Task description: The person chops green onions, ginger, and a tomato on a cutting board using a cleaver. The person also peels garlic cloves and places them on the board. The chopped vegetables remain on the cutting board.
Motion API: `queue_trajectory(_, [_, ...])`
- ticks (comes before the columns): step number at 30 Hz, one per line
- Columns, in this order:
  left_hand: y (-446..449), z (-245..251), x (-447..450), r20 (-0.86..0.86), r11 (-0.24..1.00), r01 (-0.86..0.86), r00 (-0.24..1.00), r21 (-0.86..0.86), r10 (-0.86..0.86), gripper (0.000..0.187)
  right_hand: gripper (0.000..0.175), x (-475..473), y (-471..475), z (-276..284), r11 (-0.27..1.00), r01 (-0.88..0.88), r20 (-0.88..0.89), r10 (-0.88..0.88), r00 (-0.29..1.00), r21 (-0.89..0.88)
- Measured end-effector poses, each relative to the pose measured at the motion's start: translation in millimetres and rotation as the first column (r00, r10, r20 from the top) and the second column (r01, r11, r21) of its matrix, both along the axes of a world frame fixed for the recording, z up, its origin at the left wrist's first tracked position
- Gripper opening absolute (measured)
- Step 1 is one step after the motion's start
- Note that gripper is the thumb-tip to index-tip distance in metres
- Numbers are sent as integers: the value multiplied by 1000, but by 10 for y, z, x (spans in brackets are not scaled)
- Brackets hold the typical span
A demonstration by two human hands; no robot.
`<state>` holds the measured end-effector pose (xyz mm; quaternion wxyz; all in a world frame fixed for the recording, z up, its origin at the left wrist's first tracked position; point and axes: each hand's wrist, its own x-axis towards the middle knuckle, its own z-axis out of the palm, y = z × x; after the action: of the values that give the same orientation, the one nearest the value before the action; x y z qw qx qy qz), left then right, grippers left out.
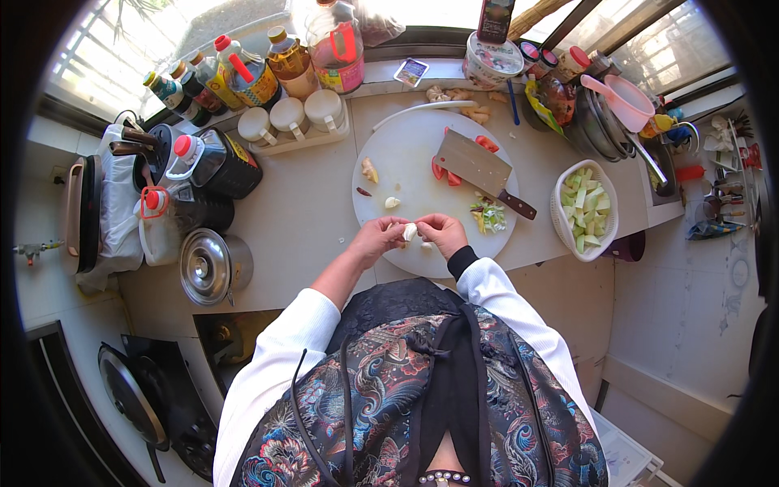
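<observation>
Between their fingertips, my left hand (378, 238) and my right hand (445, 232) hold a garlic clove (410, 232) over the near part of a round white cutting board (414, 164). Another clove (392, 202) lies on the board beyond my left hand, and a further piece (426, 246) sits just below the fingers. To the left is a piece of ginger (369, 170) with a dried chili (363, 192) near it. A cleaver (478, 163) rests flat on the right side, partly over red tomato pieces (438, 169). Chopped scallion (490, 218) is heaped below its handle.
A white basket (556, 210) of cut pale-green vegetable stands right of the board. Lidded white jars (289, 115) and several bottles line the back left. A steel pot (210, 266) is at left. Ginger root (478, 114) and stacked metal bowls (599, 125) are behind, towards the right.
</observation>
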<state>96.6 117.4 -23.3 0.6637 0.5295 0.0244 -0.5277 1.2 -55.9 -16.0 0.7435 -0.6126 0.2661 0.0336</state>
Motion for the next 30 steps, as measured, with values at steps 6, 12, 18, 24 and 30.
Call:
queue_trajectory(6, [-98,62,-113,583,987,-58,812,147,-39,29,12,70,33,50,851,-6,-88,-47,995,-525])
queue_trajectory(12, [-162,101,-126,785,976,-115,615,187,-78,22,15,96,85,163,721,-61,-71,16,997,-690])
queue_trajectory(18, [-161,188,-138,874,978,-120,477,169,-92,13,16,94,78,145,707,-86,-119,2,993,-702])
queue_trajectory(24, [-190,248,-149,918,978,-128,384,163,-102,12,16,90,33,-95,843,4,-150,-101,984,-539])
queue_trajectory(30, [-211,100,-175,734,980,-165,679,110,32,15,11,77,28,-152,988,140,-105,-146,984,-66])
